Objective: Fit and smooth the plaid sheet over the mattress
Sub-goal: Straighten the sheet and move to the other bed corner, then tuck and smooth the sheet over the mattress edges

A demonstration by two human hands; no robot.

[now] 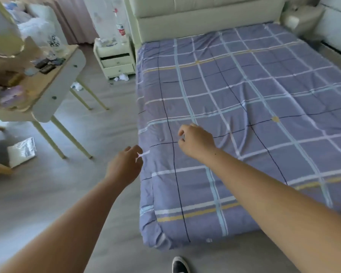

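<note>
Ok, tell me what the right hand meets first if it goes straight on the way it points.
Probably the plaid sheet: the right hand points forward and left, low over it, toward its left edge. Its height is unclear.

Both bare forearms reach forward from the bottom corners of the frame toward its centre. The left hand (124, 164), lower and further left, shows its back with the fingers curled under; whether they pinch anything is unclear. The right hand (197, 140), slightly higher, faces palm-down, its fingers loosely curled and the thumb apart.
</note>
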